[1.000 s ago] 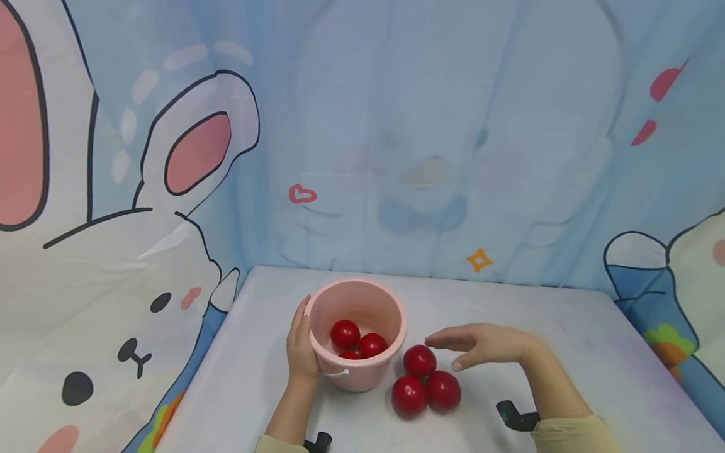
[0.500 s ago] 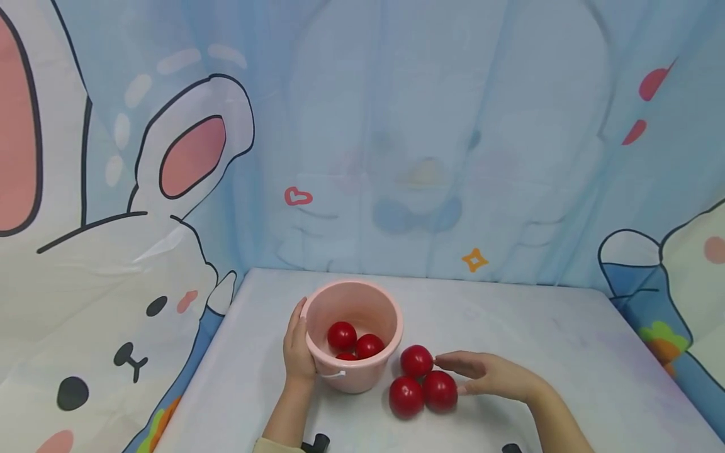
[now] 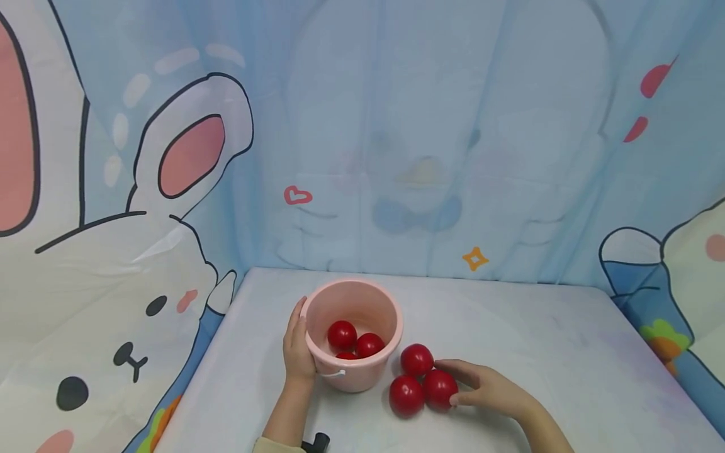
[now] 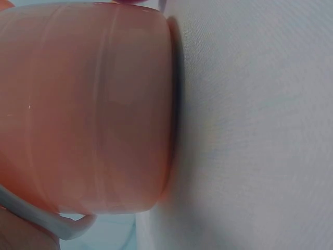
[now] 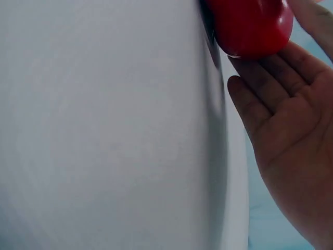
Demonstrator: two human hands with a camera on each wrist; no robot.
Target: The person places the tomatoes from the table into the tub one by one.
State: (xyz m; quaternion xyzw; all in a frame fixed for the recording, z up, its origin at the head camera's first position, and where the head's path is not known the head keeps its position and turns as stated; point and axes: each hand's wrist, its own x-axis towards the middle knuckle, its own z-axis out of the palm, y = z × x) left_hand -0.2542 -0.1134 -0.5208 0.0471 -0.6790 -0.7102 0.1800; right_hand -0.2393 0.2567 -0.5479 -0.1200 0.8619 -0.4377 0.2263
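A pink bucket (image 3: 354, 377) with a white handle (image 3: 335, 374) stands upright, several glossy red balls (image 3: 342, 336) visible inside. My left hand (image 3: 299, 352) holds its left side, fingers lying along the outer wall below the rim; the bucket wall (image 4: 99, 109) fills much of the left wrist view. Right of the bucket, three more red balls (image 3: 406, 396) sit clustered on the table. My right hand (image 3: 493, 390) is around the rightmost ball (image 3: 440, 390), thumb on its near side and fingertips at its far side. In the right wrist view, the palm stands apart from that ball (image 5: 252, 26).
The white table (image 3: 510, 321) ends at a blue curtain (image 3: 351, 126) printed with cartoon animals. A large rabbit print (image 3: 113, 302) fills the left side. A black piece (image 3: 317, 442) shows at my left wrist.
My right hand has come down and toward the near side, from above the table right of the balls to around the rightmost ball. Left hand and bucket stay put.
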